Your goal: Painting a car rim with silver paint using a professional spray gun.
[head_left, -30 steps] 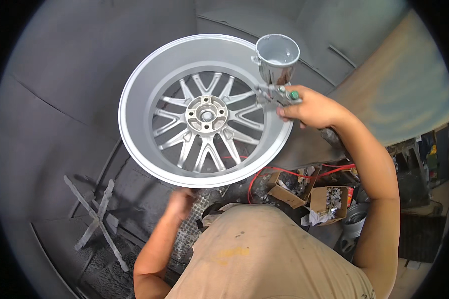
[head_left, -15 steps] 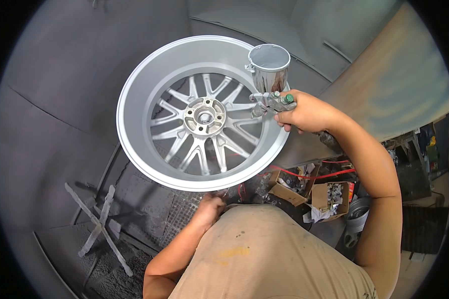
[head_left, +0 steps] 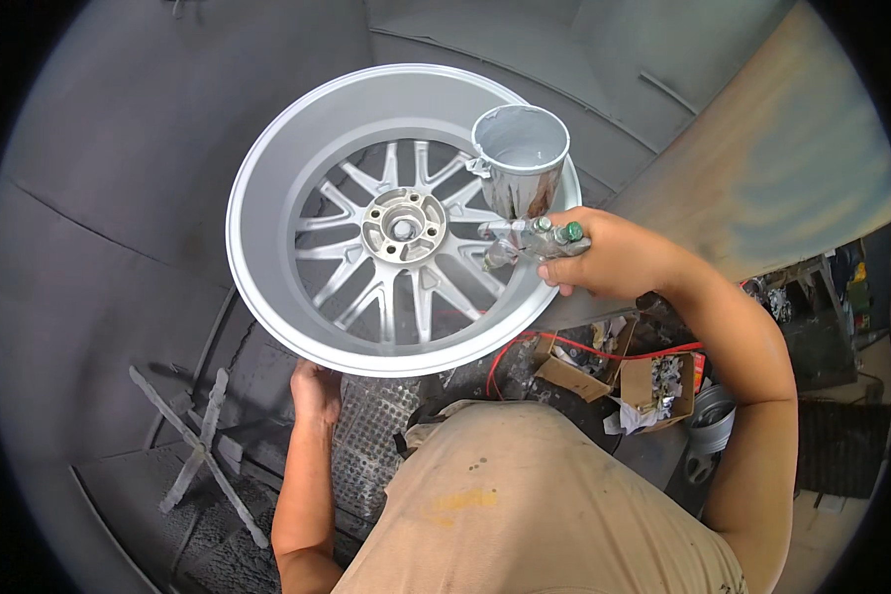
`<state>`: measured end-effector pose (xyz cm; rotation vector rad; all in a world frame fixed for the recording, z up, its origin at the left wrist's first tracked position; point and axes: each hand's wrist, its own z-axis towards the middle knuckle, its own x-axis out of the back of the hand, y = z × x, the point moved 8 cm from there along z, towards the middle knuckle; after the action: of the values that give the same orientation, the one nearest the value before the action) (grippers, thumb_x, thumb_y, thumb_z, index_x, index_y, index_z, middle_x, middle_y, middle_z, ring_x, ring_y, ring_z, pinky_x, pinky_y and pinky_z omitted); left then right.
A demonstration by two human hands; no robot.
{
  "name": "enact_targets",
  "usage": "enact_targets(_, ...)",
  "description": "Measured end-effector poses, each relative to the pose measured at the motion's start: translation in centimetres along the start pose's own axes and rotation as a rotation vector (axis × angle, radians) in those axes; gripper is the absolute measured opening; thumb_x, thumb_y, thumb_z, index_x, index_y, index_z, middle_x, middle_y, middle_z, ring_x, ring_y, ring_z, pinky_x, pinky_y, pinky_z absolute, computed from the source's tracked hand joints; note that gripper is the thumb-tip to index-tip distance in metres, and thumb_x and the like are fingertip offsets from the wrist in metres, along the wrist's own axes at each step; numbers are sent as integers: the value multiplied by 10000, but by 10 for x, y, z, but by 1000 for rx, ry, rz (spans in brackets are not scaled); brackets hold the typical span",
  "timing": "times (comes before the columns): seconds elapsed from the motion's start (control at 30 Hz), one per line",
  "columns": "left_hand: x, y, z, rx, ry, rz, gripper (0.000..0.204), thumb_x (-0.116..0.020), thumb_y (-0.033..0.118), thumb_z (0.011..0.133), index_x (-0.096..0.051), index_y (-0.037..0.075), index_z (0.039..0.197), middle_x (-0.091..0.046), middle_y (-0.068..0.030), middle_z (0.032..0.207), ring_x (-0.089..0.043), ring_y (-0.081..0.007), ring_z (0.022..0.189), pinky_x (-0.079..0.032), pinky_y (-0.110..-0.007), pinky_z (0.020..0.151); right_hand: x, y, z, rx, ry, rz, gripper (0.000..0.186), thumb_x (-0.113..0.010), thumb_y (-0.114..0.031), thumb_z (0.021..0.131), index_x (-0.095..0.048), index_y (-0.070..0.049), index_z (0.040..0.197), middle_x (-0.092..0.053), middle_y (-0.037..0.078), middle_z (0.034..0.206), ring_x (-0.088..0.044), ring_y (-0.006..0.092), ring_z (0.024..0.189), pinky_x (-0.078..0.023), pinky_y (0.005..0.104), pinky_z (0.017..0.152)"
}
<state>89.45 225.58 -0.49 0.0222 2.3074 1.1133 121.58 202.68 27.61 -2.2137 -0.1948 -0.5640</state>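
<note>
Head view of a silver multi-spoke wheel [head_left: 404, 226] and a cup-fed spray gun [head_left: 525, 241], worked by two bare hands. The right hand [head_left: 619, 255] is closed around the gun; whether its trigger is pressed cannot be told. Ahead of and slightly left of this hand, the open-topped metal cup [head_left: 517, 188] stands roughly upright on the gun, its inside coated grey. The wheel lies to the left of the right hand, its deep barrel opening upward and its near rim passing over the left hand [head_left: 315, 394]. The left hand's fingers are lost beneath that rim, so its grip cannot be told; what supports the wheel is likewise hidden. Compared with a second earlier, the gun has come nearer the body and farther left over the barrel, the left hand has shifted leftward along the rim, and the spokes [head_left: 386, 315] stand at a different angle. This suggests that the wheel has been turned, presenting another stretch of its inner wall to the nozzle. Nearer the body than the right hand run a red hose [head_left: 653, 349] and two open cardboard boxes [head_left: 574, 379]; left of the left hand stands a grey cross-shaped frame [head_left: 196, 447].
</note>
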Motion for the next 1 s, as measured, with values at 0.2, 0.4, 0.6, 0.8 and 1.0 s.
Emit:
enact_targets(0.2,-65,-63,-70,279,-103,-11,438,-481,11,820,-547,24,1252,-603,-99,1226,-570,-265,1135,-472,-409,945,0,7,-2,-39,-58,58,383,-682,-210,956,-623,-83,1313,-687,19,894,-610,118,714,-512,305,589)
enact_targets(0.4,-71,-103,-95,492,-286,208,524,-486,-27,805,-515,61,1321,-602,-72,1236,-586,-240,1145,-460,-404,966,30,3,-3,83,128,-71,388,-659,-152,937,-638,-84,1319,-676,27,875,-609,133,705,-520,313,642)
enact_targets(0.6,-31,-43,-39,183,-102,120,437,-492,12,806,-543,43,1239,-602,-68,1164,-567,-237,1135,-443,-411,965,26,3,-1,92,184,-64,347,-657,-137,950,-653,-42,1284,-664,36,816,-612,133,710,-506,319,669)
enact_targets(0.8,-5,-28,-29,114,-2,-47,344,-481,51,858,-545,36,1196,-587,-82,1192,-572,-260,1142,-461,-427,998,-4,-1,-22,34,-108,115,286,-709,-159,955,-697,-79,1229,-719,12,995,-644,93,827,-534,273,625)
enact_targets(1.0,-61,-47,-69,274,-93,-224,357,-482,140,881,-527,-55,1176,-579,-210,1244,-552,-375,1222,-471,-475,1113,-4,20,-69,260,-74,409,451,-711,-131,952,-593,-65,1382,-724,29,1170,-663,106,965,-534,247,608)
